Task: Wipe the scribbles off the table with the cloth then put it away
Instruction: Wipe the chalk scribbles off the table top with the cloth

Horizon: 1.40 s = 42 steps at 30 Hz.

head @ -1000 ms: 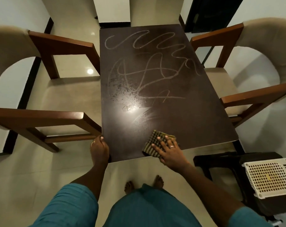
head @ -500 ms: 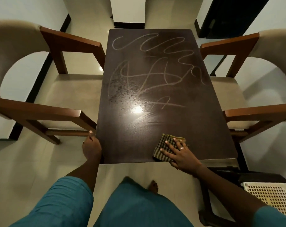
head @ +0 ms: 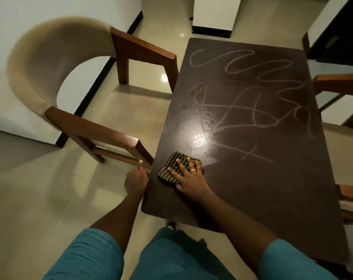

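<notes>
1. The checked cloth (head: 177,168) lies flat on the dark table (head: 272,188), near its left edge.
2. The right hand (head: 188,175) presses on the cloth with fingers spread wide, covering its right part.
3. The left hand (head: 136,177) is closed on the table's left edge, just left of the cloth.
4. The chalk scribbles (head: 248,93) cover the far half, apart from the cloth.
5. Change: half a second ago the cloth and right hand were at the near right; they now sit toward the left edge.
</notes>
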Each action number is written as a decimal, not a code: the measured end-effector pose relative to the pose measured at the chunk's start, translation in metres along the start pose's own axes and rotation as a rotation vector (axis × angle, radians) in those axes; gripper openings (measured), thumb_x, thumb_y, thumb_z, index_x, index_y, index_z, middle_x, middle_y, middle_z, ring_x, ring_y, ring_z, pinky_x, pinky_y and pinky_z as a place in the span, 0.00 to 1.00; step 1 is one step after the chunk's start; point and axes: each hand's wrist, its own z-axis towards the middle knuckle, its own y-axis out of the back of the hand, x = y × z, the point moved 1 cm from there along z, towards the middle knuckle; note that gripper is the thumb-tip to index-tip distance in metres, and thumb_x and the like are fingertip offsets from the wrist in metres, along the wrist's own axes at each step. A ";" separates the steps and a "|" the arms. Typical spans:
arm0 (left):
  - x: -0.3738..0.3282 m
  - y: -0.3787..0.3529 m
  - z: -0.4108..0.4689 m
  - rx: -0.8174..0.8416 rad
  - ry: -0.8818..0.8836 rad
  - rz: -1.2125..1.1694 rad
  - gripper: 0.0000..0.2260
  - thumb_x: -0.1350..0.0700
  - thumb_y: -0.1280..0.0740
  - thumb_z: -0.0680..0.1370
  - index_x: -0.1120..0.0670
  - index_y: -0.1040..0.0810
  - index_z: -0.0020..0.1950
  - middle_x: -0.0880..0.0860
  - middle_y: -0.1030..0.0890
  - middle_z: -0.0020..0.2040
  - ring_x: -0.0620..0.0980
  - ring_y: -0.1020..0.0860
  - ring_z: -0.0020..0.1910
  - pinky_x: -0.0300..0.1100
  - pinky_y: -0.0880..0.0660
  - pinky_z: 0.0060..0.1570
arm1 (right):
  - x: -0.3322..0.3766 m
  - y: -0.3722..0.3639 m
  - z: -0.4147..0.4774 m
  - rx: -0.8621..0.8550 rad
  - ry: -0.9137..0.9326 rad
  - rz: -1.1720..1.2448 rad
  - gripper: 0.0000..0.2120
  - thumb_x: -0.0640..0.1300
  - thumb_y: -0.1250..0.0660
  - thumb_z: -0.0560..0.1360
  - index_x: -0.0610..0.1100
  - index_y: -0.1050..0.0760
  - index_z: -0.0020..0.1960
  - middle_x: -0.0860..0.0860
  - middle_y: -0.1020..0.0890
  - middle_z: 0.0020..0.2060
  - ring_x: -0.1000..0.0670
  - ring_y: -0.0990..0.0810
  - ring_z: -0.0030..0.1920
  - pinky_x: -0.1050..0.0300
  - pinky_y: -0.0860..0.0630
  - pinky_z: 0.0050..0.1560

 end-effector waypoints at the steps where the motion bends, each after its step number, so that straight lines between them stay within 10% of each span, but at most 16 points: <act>1: -0.003 -0.002 0.003 -0.005 -0.018 0.009 0.23 0.49 0.49 0.81 0.64 0.22 0.44 0.62 0.20 0.42 0.60 0.24 0.42 0.47 0.33 0.41 | -0.003 0.006 0.015 -0.003 -0.004 -0.005 0.28 0.58 0.47 0.79 0.58 0.51 0.77 0.44 0.49 0.78 0.33 0.52 0.75 0.32 0.59 0.71; 8: -0.046 -0.014 0.043 0.103 -0.225 -0.135 0.16 0.51 0.44 0.81 0.58 0.21 0.47 0.59 0.18 0.42 0.58 0.21 0.44 0.42 0.32 0.40 | -0.032 0.043 0.122 -0.015 -0.129 0.021 0.27 0.58 0.49 0.79 0.59 0.53 0.77 0.45 0.51 0.78 0.34 0.52 0.75 0.32 0.56 0.71; 14: -0.081 -0.027 0.087 0.181 -0.271 -0.217 0.15 0.58 0.42 0.80 0.57 0.27 0.65 0.55 0.22 0.62 0.52 0.24 0.62 0.41 0.31 0.60 | -0.078 0.075 0.204 -0.044 -0.245 0.031 0.26 0.58 0.51 0.80 0.58 0.51 0.77 0.45 0.49 0.78 0.33 0.50 0.75 0.30 0.56 0.70; 21: -0.088 -0.039 0.114 0.271 -0.338 -0.215 0.13 0.55 0.40 0.80 0.57 0.23 0.60 0.57 0.18 0.55 0.52 0.21 0.53 0.38 0.31 0.47 | -0.126 0.106 0.267 0.024 -0.360 0.115 0.27 0.58 0.52 0.81 0.58 0.56 0.77 0.45 0.55 0.78 0.33 0.56 0.75 0.31 0.58 0.70; 42: -0.100 -0.052 0.101 0.288 -0.456 0.068 0.15 0.54 0.47 0.80 0.52 0.33 0.67 0.56 0.23 0.61 0.55 0.23 0.58 0.47 0.27 0.55 | -0.080 0.070 0.189 -0.054 -0.364 0.090 0.27 0.57 0.51 0.80 0.57 0.53 0.77 0.45 0.50 0.78 0.34 0.48 0.75 0.34 0.54 0.71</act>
